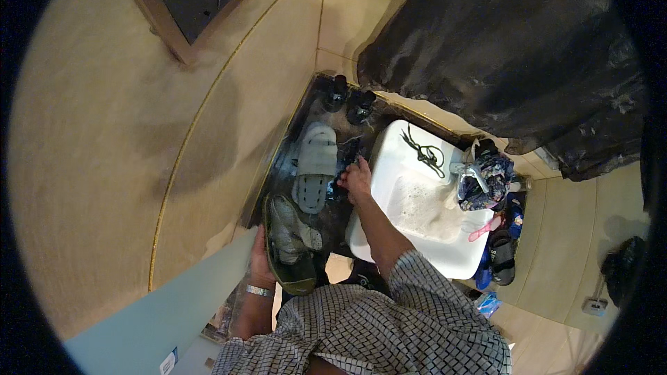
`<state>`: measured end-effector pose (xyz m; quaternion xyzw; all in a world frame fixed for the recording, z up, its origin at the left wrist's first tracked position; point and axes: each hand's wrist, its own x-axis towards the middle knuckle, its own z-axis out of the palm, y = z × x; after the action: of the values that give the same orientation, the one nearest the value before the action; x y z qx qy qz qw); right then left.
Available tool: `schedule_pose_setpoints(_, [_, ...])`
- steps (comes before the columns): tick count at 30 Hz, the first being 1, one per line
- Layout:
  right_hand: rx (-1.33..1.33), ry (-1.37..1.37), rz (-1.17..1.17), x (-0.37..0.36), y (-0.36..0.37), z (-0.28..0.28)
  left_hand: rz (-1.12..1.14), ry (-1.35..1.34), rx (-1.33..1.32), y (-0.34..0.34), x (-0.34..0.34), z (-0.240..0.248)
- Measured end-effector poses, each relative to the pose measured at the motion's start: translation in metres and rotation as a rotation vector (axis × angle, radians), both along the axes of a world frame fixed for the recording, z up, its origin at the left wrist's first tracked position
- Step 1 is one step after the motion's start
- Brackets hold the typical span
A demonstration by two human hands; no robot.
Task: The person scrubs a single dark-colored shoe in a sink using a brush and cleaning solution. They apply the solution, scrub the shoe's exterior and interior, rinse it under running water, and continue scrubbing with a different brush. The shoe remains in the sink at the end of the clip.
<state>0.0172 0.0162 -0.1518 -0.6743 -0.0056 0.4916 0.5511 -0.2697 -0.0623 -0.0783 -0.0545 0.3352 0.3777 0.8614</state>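
Olive shoe [297, 282] gripped by left hand [260, 258]; firm, level support advised. Right hand [358, 182] beside white slipper [318, 155]; its grip cannot be told.

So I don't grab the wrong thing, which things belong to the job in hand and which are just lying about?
Apparently in use:
- olive-edged shoe, in left hand
- white slipper, near right hand

Apparently lying about:
- black cord on sink
- patterned cloth bundle
- dark slipper right of sink
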Motion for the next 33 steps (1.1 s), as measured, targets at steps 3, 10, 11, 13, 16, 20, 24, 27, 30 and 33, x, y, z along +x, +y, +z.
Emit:
schedule_pose_setpoints(3, [0.350,0.324,-0.024,0.028,-0.044,0.038,-0.081,0.000,0.095,0.008,0.013,0.005])
schedule_pose_setpoints(10, [0.611,0.486,0.153,0.060,-0.106,0.132,-0.207,-0.057,0.107,0.025,0.055,0.011])
schedule_pose_setpoints(11, [0.621,0.491,0.142,0.065,-0.114,0.137,-0.257,-0.074,0.135,0.026,0.063,0.018])
schedule_pose_setpoints(13, [0.665,0.459,0.155,0.077,-0.128,0.143,-0.298,-0.097,0.127,0.025,0.080,0.025])
schedule_pose_setpoints(16, [0.682,0.435,0.133,0.091,-0.152,0.160,-0.262,0.003,0.155,0.016,0.108,0.028])
schedule_pose_setpoints(20, [0.679,0.427,0.093,0.118,-0.194,0.171,-0.358,0.033,0.219,-0.003,0.144,0.051])
schedule_pose_setpoints(24, [0.702,0.449,0.128,0.144,-0.233,0.178,-0.363,-0.022,0.060,-0.020,0.167,0.017])
schedule_pose_setpoints(27, [0.702,0.442,0.106,0.166,-0.268,0.176,-0.520,-0.155,0.090,-0.036,0.208,0.076])
schedule_pose_setpoints(30, [0.710,0.461,0.069,0.186,-0.295,0.176,-0.576,-0.208,0.080,-0.042,0.231,0.088])
schedule_pose_setpoints(33, [0.738,0.488,0.092,0.203,-0.316,0.185,-0.646,-0.127,0.172,-0.051,0.250,0.109])
